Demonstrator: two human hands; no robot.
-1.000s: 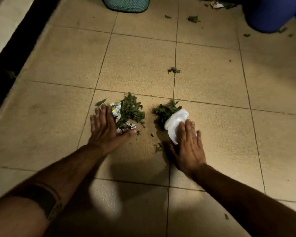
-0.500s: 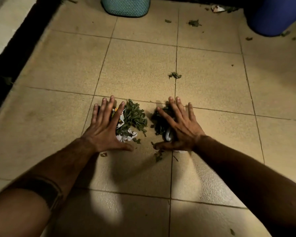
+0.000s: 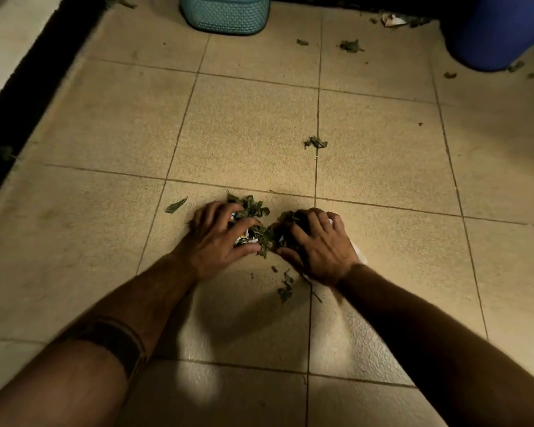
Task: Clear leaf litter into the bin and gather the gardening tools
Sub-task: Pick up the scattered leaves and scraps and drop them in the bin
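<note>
Head view: both hands curl around one pile of leaf litter on the tiled floor, left hand and right hand nearly touching. Stray leaves lie farther off. A teal bin stands at the far edge.

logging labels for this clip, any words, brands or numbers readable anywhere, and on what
None can be read.
Printed paper scrap under the left hand: coloured marks, too small and blurred to read.
Teal basket: a woven pattern only, no text.
Blue barrel: no label shows.
</note>
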